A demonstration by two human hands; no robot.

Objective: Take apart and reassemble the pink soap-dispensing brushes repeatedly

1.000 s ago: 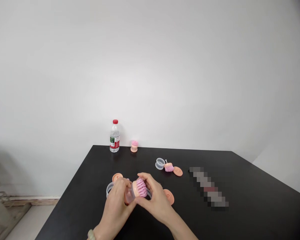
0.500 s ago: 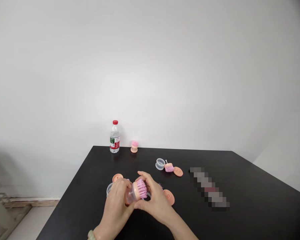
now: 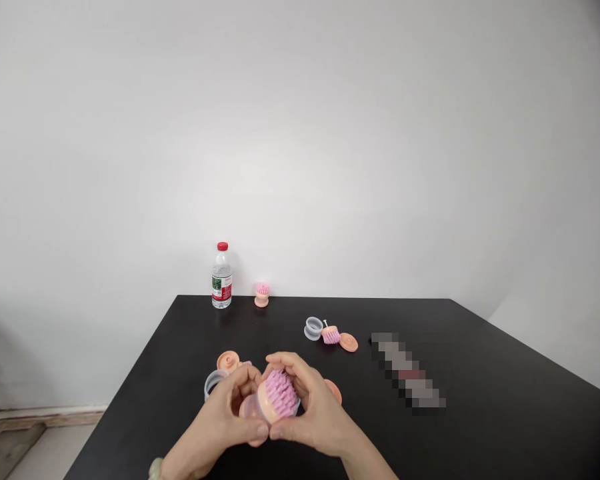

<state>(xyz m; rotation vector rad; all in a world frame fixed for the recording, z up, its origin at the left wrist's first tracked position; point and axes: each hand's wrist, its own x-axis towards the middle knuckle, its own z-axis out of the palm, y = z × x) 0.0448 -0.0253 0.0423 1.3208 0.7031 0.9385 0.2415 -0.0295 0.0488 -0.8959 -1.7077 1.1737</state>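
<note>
While both hands close around it, a pink-bristled brush with a peach base sits over the near part of a black table, its bristles facing up and away. A clear plastic cup is against its underside. The fingers of the left hand and the right hand are clamped on the brush, with the two thumbs nearly touching below it. A grey cup and a peach disc lie just past the left hand, and another peach disc lies beside the right. Farther off are a second grey cup, a lying brush, a third peach disc, a standing brush and a red-capped water bottle.
</note>
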